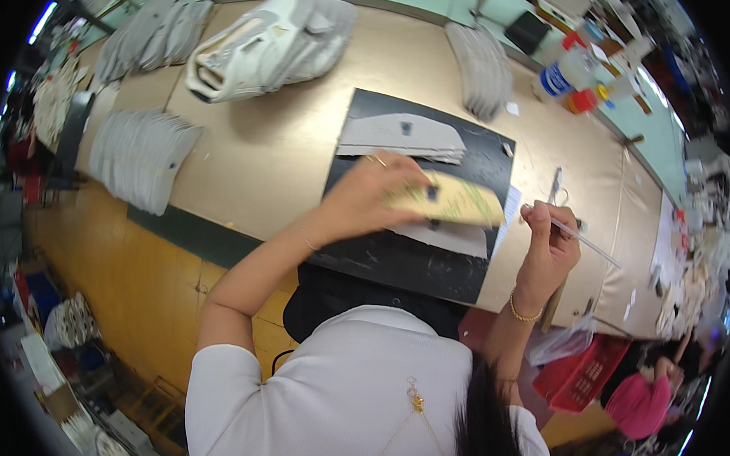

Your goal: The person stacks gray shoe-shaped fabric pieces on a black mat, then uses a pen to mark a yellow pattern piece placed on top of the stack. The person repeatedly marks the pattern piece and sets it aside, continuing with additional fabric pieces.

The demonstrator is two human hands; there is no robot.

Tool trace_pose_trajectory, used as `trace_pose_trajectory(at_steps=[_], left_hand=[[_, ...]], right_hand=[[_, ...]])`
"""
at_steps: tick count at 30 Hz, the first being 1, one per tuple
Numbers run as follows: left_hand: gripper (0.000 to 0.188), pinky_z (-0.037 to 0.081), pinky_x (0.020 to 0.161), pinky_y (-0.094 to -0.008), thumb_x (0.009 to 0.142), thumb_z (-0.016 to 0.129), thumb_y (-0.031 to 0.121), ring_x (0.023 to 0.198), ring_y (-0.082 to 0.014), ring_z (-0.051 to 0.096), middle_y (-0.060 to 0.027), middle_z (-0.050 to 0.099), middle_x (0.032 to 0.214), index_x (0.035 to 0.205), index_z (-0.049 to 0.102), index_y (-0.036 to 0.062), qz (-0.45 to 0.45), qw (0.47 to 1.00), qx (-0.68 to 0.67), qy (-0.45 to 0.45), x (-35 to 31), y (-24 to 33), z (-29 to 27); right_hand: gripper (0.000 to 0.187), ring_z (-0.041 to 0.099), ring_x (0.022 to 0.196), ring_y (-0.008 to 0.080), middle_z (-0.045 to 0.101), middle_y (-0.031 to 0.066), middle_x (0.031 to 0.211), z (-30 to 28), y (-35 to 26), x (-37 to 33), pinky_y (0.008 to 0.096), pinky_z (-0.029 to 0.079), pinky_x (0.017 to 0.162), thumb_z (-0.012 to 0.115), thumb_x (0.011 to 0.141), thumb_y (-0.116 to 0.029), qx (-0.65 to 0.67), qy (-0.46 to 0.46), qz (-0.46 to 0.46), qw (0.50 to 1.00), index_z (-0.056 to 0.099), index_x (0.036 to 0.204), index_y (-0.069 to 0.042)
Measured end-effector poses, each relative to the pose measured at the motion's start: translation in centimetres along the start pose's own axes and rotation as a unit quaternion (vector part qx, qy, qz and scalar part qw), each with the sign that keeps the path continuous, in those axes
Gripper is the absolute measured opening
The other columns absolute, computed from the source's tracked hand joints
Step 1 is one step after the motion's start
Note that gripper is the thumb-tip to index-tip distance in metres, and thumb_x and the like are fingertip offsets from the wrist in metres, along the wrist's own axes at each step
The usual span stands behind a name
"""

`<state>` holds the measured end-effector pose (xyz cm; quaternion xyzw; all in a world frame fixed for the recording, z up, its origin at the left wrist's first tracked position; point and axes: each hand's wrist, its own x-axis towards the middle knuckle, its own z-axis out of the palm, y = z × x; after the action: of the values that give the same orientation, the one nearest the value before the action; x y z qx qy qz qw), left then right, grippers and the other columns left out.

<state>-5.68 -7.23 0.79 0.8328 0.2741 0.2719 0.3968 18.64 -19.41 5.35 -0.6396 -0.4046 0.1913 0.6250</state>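
My left hand (pixel 372 196) grips one end of a yellow template (pixel 463 200) with a small dark notch or hole and greenish marks. The template is tilted over a grey cut piece (pixel 456 238) on the black mat (pixel 366 257), partly covering it. Whether the two touch, I cannot tell. My right hand (pixel 551 239) is closed around a thin, pale pen (pixel 593 249), held off to the right of the mat with one end pointing away to the right. Beyond my left hand, a small stack of grey cut pieces (pixel 401 134) lies on the mat, a dark mark on its top piece.
Stacks of grey pieces stand at the left (pixel 142 153) and back right (pixel 480 69) of the table. A bundle of grey-white shoe parts (pixel 277 47) lies at the back. Scissors (pixel 556 187) are beside my right hand; a bottle (pixel 563 77) stands farther off. A red crate (pixel 583 373) sits below the table.
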Motion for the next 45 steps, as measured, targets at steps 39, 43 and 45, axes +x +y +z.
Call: trace_pose_trajectory(at_steps=[39,43,45], left_hand=[[0.038,0.043,0.103,-0.0425,0.076,0.084,0.022,0.119,-0.0293,0.056,-0.0071,0.064,0.131,0.111,0.077,0.0107,0.074,0.989,0.119,-0.051,-2.2,1.0,2.4],[0.036,0.043,0.102,-0.0425,0.076,0.083,0.021,0.118,-0.0291,0.056,-0.0072,0.064,0.129,0.11,0.076,0.0101,0.077,0.988,0.127,-0.047,-2.2,1.2,2.5],[0.035,0.043,0.102,-0.0426,0.077,0.082,0.02,0.117,-0.0289,0.056,-0.0072,0.064,0.128,0.11,0.076,0.0101,0.076,0.987,0.135,-0.046,-2.2,1.2,2.6]], right_hand=[[0.022,0.067,0.069,0.0261,0.069,0.0112,0.085,3.6,0.8,-1.2,0.032,0.051,0.064,0.066,0.098,-0.02,-0.176,-0.248,-0.017,0.953,0.071,0.089,-0.001],[0.019,0.066,0.067,0.0274,0.07,0.0087,0.08,4.4,1.5,-0.8,0.0343,0.051,0.061,0.068,0.096,-0.02,-0.224,-0.261,-0.085,0.935,0.071,0.087,-0.003],[0.019,0.066,0.067,0.0272,0.069,0.0077,0.078,4.8,1.6,-0.7,0.0344,0.051,0.06,0.069,0.095,-0.02,-0.232,-0.254,-0.098,0.934,0.071,0.086,-0.004]])
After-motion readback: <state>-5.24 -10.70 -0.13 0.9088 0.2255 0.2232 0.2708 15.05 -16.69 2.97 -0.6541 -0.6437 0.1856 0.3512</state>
